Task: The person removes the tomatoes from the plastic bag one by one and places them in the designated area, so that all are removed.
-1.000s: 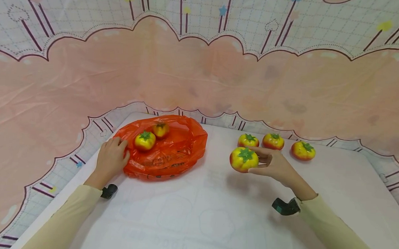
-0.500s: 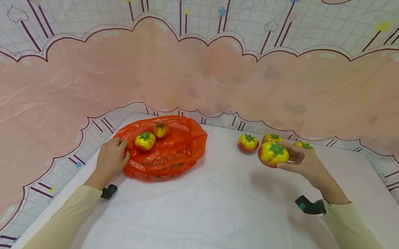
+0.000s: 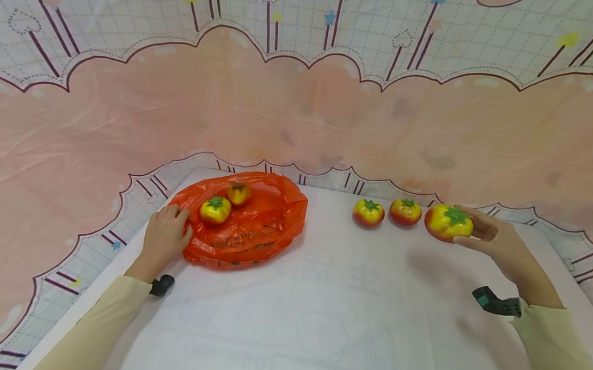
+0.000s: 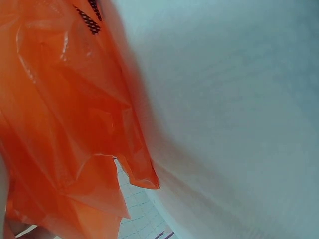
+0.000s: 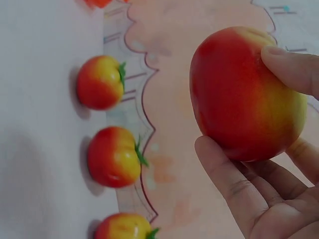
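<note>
A thin red plastic bag (image 3: 247,251) lies spread on the white table, printed with dark lettering. My left hand (image 3: 163,236) grips its left edge with curled fingers. One tomato (image 3: 215,210) rests at the bag, beside a duller tomato (image 3: 239,194); whether film covers them I cannot tell. Over the table's right part, my right hand (image 3: 500,244) pinches a glossy red-and-yellow tomato (image 5: 239,99) with a green star-shaped top, between thumb and fingers, above the table. Left of it stand two similar tomatoes (image 3: 368,213). A third tomato (image 5: 124,226) shows in the right wrist view.
A patterned pink and white cloth (image 3: 299,120) rises behind the table (image 3: 282,326) and runs along its left side. The tomatoes on the table stand in a row near its back edge. Dark cameras (image 3: 163,285) sit on both wrists.
My right hand has carried its tomato to the right, past the two standing tomatoes, and now covers the rightmost one in the head view. My left hand and the bag have stayed put.
</note>
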A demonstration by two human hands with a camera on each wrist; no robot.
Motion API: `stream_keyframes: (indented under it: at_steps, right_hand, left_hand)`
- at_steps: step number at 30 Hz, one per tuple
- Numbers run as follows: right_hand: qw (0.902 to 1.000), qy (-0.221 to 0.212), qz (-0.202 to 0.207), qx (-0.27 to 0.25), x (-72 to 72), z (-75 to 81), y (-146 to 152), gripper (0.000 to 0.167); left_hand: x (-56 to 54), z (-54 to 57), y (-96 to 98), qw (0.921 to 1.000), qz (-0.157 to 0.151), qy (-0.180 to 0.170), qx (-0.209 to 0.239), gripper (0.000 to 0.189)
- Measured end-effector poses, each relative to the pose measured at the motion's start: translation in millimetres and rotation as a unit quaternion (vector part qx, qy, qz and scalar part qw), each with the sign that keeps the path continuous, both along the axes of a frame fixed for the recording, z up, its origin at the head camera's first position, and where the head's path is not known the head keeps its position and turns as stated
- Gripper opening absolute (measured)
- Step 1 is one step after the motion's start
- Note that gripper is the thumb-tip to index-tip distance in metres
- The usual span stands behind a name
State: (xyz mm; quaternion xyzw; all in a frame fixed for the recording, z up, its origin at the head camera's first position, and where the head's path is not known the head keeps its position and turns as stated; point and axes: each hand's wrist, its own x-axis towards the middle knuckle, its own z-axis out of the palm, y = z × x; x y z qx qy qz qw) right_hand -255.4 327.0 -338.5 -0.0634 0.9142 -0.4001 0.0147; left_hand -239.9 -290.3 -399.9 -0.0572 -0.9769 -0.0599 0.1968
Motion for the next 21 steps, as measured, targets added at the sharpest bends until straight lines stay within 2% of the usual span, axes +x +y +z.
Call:
stream_keyframes:
  at_steps: [5, 13, 21]
  right_hand:
    - [0.9989, -0.021, -0.013, 0.04, -2.0, -0.4, 21.6, 0.073]
    - [0.9998, -0.021, -0.005, 0.003, -4.6, -4.7, 52.5, 0.066]
    - [0.9965, -0.063, -0.052, -0.02, -8.1, -8.9, 67.9, 0.072]
  left_hand:
    - [-0.3, -0.3, -0.2, 1.0, 0.001, -0.004, 0.001, 0.032]
    - [-0.8, 0.1, 0.1, 1.0, 0.003, -0.005, 0.0, 0.031]
    - [-0.1, 0.0, -0.7, 1.0, 0.001, -0.009, 0.004, 0.031]
